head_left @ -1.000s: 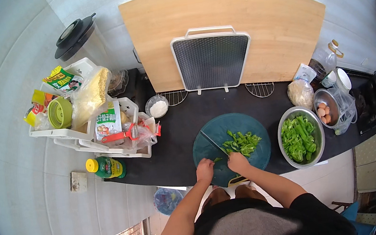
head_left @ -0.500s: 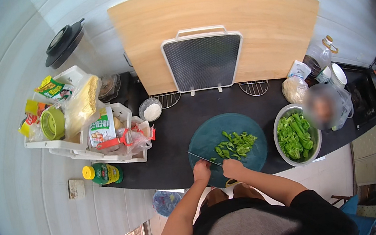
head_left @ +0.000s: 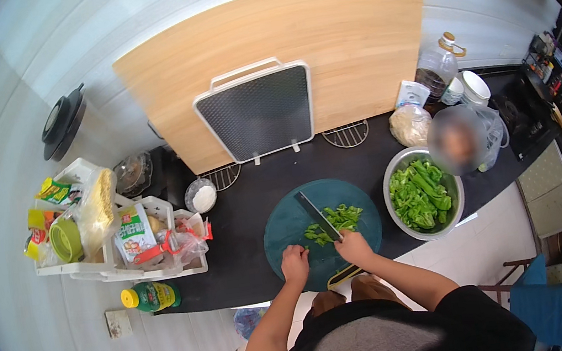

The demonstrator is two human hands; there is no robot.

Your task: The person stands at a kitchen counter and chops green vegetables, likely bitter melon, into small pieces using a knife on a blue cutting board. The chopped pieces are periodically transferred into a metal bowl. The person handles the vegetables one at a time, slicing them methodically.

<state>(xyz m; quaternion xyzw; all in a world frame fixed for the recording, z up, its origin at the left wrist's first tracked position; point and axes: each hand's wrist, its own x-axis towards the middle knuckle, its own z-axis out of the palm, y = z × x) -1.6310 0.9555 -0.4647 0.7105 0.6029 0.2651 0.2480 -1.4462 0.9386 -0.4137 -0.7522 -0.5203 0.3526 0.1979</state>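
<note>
My right hand [head_left: 353, 246] is closed round the handle of a kitchen knife [head_left: 318, 214], whose broad dark blade points away to the far left over the board. Chopped green peppers [head_left: 342, 218] lie on the round dark green cutting board [head_left: 278, 222], partly behind the blade. To the left of the knife, my left hand [head_left: 295, 264] is at the board with its fingers curled together; anything under them is hidden. A steel bowl [head_left: 392, 214] of whole green peppers [head_left: 427, 191] stands to the right of the board.
White baskets [head_left: 104, 273] with packets and dried noodles stand at the left, near a yellow-capped bottle [head_left: 151, 296]. A small bowl of white powder [head_left: 204, 198] sits behind the board. A framed board [head_left: 262, 117] leans at the back; plastic bags and a jug [head_left: 437, 67] are far right.
The knife has swung from beside my left hand to the far side of the chopped peppers, its blade now steeper. My left hand is apart from it. The whole view has shifted and tilted.
</note>
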